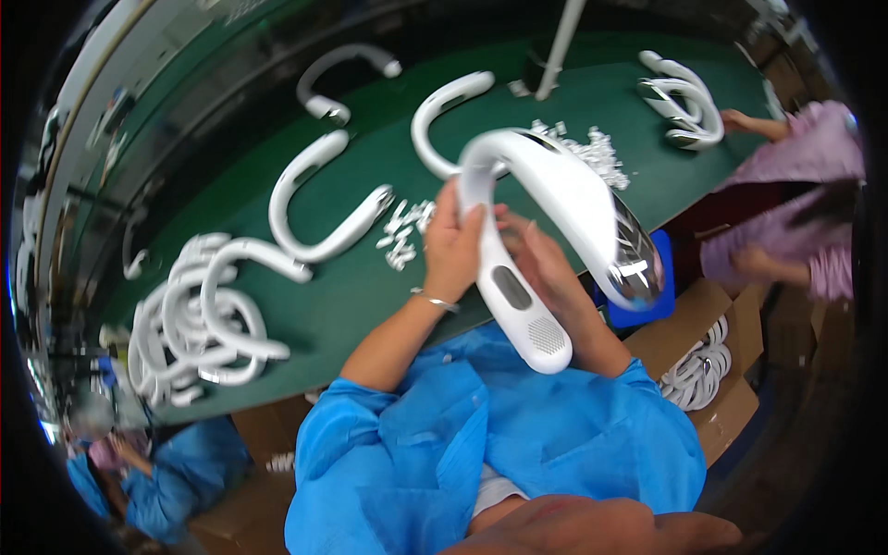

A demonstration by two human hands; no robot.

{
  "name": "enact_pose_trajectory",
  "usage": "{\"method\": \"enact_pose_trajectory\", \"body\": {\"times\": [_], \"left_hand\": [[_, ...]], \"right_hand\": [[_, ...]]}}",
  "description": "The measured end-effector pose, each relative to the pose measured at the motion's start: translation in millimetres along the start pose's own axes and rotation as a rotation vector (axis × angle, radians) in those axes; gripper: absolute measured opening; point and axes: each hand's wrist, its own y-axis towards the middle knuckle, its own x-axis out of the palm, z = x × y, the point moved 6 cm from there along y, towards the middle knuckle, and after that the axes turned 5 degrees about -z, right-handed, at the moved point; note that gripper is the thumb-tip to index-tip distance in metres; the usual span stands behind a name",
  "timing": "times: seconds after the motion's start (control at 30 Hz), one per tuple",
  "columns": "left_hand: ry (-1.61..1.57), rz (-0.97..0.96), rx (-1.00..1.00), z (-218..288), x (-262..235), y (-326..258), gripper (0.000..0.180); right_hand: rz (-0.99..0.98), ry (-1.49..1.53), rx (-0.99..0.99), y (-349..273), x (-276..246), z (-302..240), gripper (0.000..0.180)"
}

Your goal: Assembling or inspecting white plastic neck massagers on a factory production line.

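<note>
A white U-shaped neck fan [555, 180] hangs in front of me above the table, one arm with a grey oval panel and a grille, the other ending in shiny silver. My left hand [453, 242] is closed around its curved band, and a bracelet sits on that wrist. Behind the grille arm is my right hand [552, 268], its visible fingers loosely stretched; whether it touches the fan I cannot tell. Loose small white pieces [400, 242] lie beside my left hand. Beyond them, another white neck fan [310, 242] rests on the green table.
Stacked neck fans [190, 319] crowd the table's left side. A larger heap of white pieces [597, 153] lies beyond my hands, near a pole [560, 51]. At right are a blue bin [661, 277], a cardboard box [731, 421] of white loops and a co-worker's pink sleeve [795, 139].
</note>
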Motion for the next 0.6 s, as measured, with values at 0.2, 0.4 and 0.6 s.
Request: {"method": "enact_pose_trajectory", "body": {"times": [0.2, 0.4, 0.6], "left_hand": [[0.212, -0.195, 0.177, 3.5, 34.5, 106.1, 0.049], [1.404, -0.113, 0.298, 61.7, -36.2, 206.4, 0.049], [1.834, 0.328, -0.278, 73.4, -224.2, 283.5, 0.053]], "right_hand": [[-0.134, 0.366, 0.244, -7.6, 15.6, -71.0, 0.049], [0.606, -0.278, -0.524, 36.6, -193.9, -228.3, 0.024], [1.368, -1.095, -0.465, 45.9, -290.6, -304.1, 0.050]]}}
